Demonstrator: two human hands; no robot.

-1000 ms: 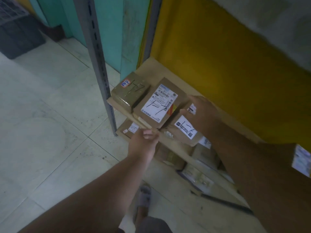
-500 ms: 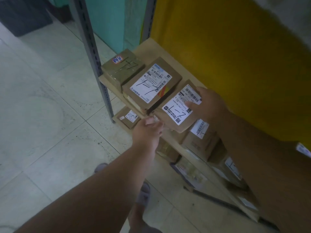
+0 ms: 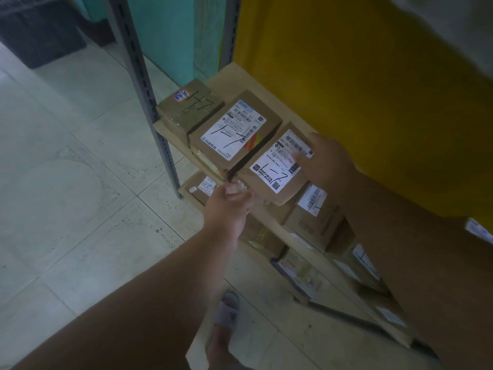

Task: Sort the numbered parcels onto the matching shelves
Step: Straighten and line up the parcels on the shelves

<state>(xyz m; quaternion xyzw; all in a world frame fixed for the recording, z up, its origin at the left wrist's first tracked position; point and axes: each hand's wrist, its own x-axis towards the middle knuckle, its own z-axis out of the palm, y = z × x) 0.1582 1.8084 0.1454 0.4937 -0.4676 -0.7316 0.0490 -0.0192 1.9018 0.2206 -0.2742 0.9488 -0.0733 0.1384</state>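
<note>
A brown parcel (image 3: 274,169) with a white label marked 1-7 lies on the wooden shelf (image 3: 240,76), overhanging its front edge. My right hand (image 3: 326,161) rests on the parcel's far right side, thumb on the label. My left hand (image 3: 230,204) pinches its near left corner. Beside it on the left lie a larger parcel marked 1-7 (image 3: 234,134) and a small taped box marked 1-7 (image 3: 190,108). Another box (image 3: 314,217) sits to the right, partly under my right arm.
A grey slotted upright (image 3: 149,102) stands at the shelf's left front corner. A lower shelf holds more parcels, one marked 8 (image 3: 205,186). A yellow wall (image 3: 360,89) backs the shelf. A dark crate (image 3: 37,30) stands far left on the tiled floor. My sandalled foot (image 3: 226,313) is below.
The parcel has moved left and down onto the shelf beside the larger 1-7 parcel. My right hand slid to its far right edge, uncovering the label. The view shifted slightly.
</note>
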